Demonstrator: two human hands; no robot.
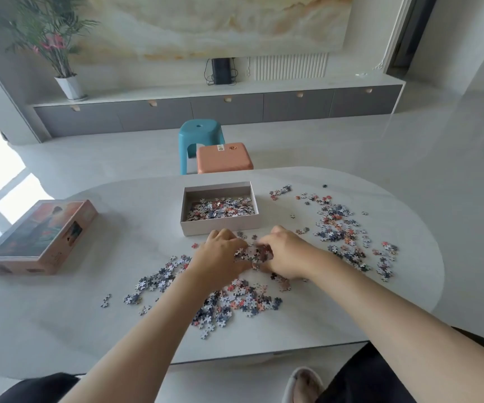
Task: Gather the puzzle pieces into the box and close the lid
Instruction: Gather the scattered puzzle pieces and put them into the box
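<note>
No writing can be read anywhere: the lid (pixel 38 237) shows only a printed picture of a figure, and the small sticker on the orange stool (pixel 224 158) is too small to make out.

The open box (pixel 220 209) sits on the pale tabletop (pixel 60 330), with a layer of puzzle pieces already inside. Just in front of the box, the left hand (pixel 220 255) and the right hand (pixel 286 253) face each other, fingers curled inward around a small heap of puzzle pieces (pixel 254 254) pressed between them, both hands touching the heap and partly closed on it. More loose pieces (pixel 342 231) lie scattered to the right of the box and others nearer the person. The lid rests well to the left of the box, picture side up. Beyond the box stand the orange stool and a blue stool (pixel 200 138).
</note>
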